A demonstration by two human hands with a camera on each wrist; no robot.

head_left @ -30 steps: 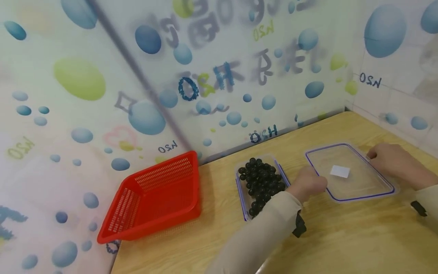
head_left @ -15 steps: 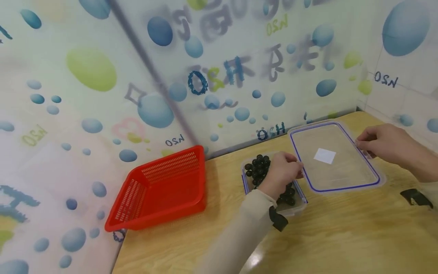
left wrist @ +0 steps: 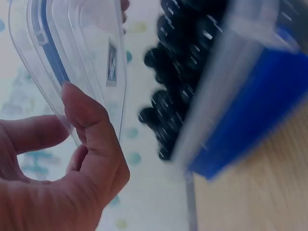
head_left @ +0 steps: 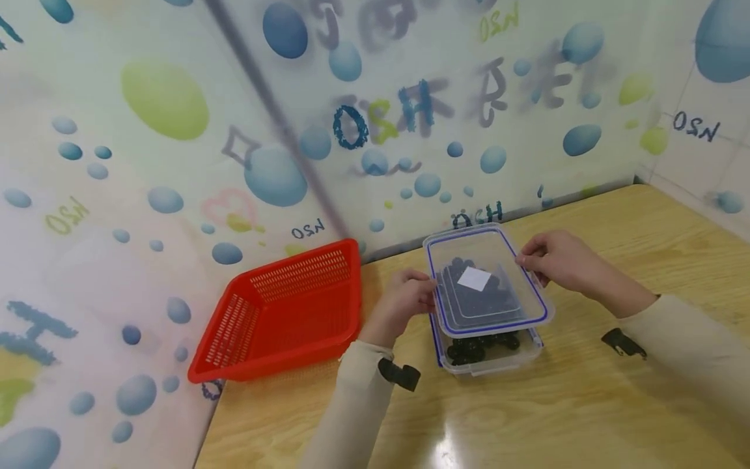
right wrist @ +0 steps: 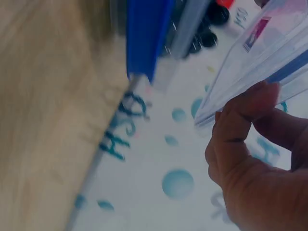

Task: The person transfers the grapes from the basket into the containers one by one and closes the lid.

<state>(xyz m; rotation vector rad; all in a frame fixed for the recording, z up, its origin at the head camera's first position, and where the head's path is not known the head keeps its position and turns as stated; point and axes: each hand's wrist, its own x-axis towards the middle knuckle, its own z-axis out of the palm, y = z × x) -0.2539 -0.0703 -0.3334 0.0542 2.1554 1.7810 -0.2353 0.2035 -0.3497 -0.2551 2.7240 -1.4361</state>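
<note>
A clear plastic lid [head_left: 469, 307] with a blue seal and a white label hangs over a clear container [head_left: 500, 363] in the head view. Black grapes [head_left: 467, 350] fill the container and show through the lid and past its front edge. My left hand [head_left: 401, 303] pinches the lid's left edge, while my right hand [head_left: 559, 262] pinches the right edge. In the left wrist view, the thumb and fingers grip the lid [left wrist: 89, 53], apart from the container. The right wrist view likewise shows a gap between the lid [right wrist: 260, 62] and the blue side clip [right wrist: 147, 43].
A red perforated basket [head_left: 293, 326] stands on the table to the left of the container. The wooden table [head_left: 527, 423] meets a patterned wall [head_left: 381, 215] at the back and another at the right.
Both hands have lifted the lid off the table at the right and carried it left over the grape container. The red basket has stayed where it was.
</note>
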